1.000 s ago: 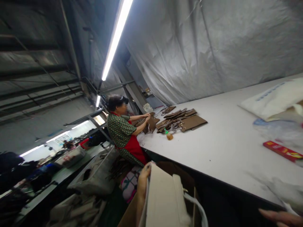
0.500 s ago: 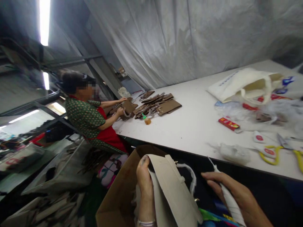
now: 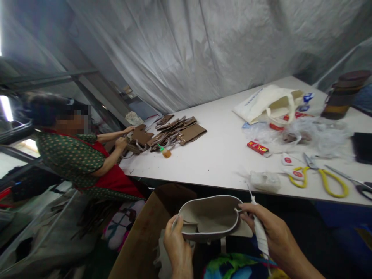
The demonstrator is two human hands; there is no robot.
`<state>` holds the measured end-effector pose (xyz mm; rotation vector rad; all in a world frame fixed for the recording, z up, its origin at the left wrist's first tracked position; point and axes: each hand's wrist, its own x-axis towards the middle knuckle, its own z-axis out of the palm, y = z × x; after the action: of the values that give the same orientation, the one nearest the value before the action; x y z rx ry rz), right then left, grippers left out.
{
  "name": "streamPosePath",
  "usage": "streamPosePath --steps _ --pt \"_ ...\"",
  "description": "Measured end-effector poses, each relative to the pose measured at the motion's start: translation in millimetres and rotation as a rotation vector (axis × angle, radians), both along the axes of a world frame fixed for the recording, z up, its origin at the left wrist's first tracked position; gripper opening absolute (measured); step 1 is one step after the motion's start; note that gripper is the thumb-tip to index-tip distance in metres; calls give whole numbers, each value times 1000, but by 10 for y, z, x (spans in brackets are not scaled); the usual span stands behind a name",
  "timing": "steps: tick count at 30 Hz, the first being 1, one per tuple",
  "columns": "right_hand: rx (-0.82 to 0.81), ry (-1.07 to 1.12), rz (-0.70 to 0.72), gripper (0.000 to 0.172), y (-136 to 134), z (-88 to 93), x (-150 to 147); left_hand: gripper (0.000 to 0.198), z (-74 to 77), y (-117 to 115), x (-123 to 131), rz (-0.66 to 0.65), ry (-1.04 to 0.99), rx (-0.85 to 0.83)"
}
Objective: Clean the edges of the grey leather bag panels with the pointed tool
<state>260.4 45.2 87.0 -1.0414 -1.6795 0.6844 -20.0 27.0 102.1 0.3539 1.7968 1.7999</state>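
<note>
A small beige handbag (image 3: 212, 213) is held low in front of me, its open mouth with a pale rim tipped up so the lining shows. My left hand (image 3: 177, 242) grips its left end, thumb over the rim. At the right end, the fingertips of my right hand (image 3: 261, 219) touch the rim. That same hand carries a slim white-wrapped tool (image 3: 260, 236) with a thin pointed tip sticking up between the fingers. The bag's outer side and handle are mostly hidden beneath it.
A cardboard box (image 3: 145, 228) stands by my left hand. On the white table (image 3: 221, 162) lie yellow-handled scissors (image 3: 334, 184), a white pad (image 3: 265, 181), a red packet (image 3: 258, 148), a cream tote (image 3: 261, 104) and a small glue bottle (image 3: 165, 152). A co-worker (image 3: 72, 155) handles brown bags (image 3: 180, 131) at left.
The handbag has turned from side-on with its handle showing to mouth-up toward me. My right hand has come in to its right rim. My view has swung rightward.
</note>
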Motion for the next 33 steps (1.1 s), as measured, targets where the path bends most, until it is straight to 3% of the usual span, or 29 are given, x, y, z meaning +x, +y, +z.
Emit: streamPosePath --steps 3,8,13,18,24,28,33 --pt "25 -39 -46 17 19 -5 67 36 -10 -9 9 14 -48 1" --pt "150 -225 -2 23 -13 37 50 37 -121 -18 -43 -25 -30 15" --pt "386 -539 -105 33 38 11 -58 38 -223 -60 -86 -43 143 7" --pt "542 -579 -105 41 116 -43 -55 38 -262 -94 -73 -22 296 -28" --pt "456 -607 -152 46 110 -137 -45 35 -258 -122 -33 -52 347 -60" --pt "387 -539 -68 38 80 -149 -84 32 -155 -133 17 -95 474 -105" --pt "214 -444 -17 32 97 122 -57 43 57 -368 38 -126 366 -114"
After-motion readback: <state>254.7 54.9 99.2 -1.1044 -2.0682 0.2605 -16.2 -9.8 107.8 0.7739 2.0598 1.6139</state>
